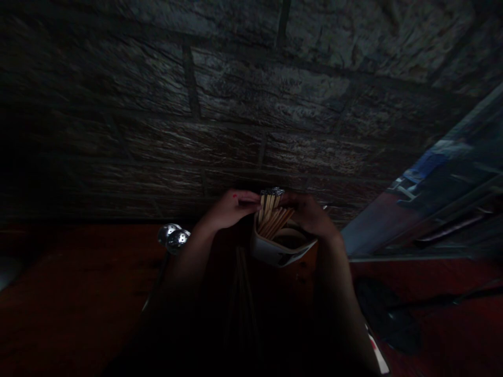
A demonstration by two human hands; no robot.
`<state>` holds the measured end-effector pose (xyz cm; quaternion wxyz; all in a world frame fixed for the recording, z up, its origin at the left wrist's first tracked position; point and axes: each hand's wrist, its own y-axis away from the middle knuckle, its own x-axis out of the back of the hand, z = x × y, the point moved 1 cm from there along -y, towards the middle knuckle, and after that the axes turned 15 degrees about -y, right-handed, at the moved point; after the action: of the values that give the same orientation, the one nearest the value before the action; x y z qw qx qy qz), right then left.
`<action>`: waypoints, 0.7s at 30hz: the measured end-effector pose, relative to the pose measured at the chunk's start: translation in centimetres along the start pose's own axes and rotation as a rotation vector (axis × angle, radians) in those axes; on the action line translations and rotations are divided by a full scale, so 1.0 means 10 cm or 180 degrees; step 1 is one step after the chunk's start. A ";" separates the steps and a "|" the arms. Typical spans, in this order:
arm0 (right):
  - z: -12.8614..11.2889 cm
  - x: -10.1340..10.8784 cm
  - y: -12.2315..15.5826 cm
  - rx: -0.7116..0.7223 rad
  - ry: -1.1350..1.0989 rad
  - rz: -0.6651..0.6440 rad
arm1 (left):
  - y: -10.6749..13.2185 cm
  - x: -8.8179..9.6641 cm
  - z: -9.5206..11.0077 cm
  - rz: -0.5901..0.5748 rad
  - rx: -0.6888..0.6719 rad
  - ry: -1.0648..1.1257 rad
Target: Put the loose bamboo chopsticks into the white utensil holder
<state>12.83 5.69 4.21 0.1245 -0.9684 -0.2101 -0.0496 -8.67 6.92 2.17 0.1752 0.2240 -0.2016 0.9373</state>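
A pale container [271, 253] stands on the table close to the wall, with a bundle of wooden chopsticks [268, 209] leaning in its left part. Shiny silvery tips show at the top of the upright sticks. My left hand [232, 208] reaches in from the left, its thumb and fingers closed on the side of the bundle. From the right, my right hand [308, 212] bends over the container, fingers curled at the sticks' upper ends; shadow partly hides them. A few loose chopsticks [242, 283] lie on the dark table between my forearms.
Two shiny round perforated metal tops [173, 238] stand beside my left forearm. Behind the table [98, 283] rises a rough stone-block wall [251, 104]. A pale frame with glass [424, 173] is at the right, above a dark round base [389, 314]. Lighting is very dim.
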 end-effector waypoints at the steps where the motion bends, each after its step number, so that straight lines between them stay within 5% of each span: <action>1: 0.01 0.00 0.00 0.0002 0.0012 -0.0012 | 0.00 -0.02 0.00 0.0002 -0.0006 -0.0021; 21: -0.04 -0.07 -0.01 -0.0062 0.0162 -0.0007 | -0.03 -0.12 0.03 0.0075 -0.0031 -0.0260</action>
<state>12.13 5.41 4.49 0.1204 -0.9678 -0.2075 -0.0765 -7.44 6.72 1.88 0.1568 0.2588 -0.2158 0.9284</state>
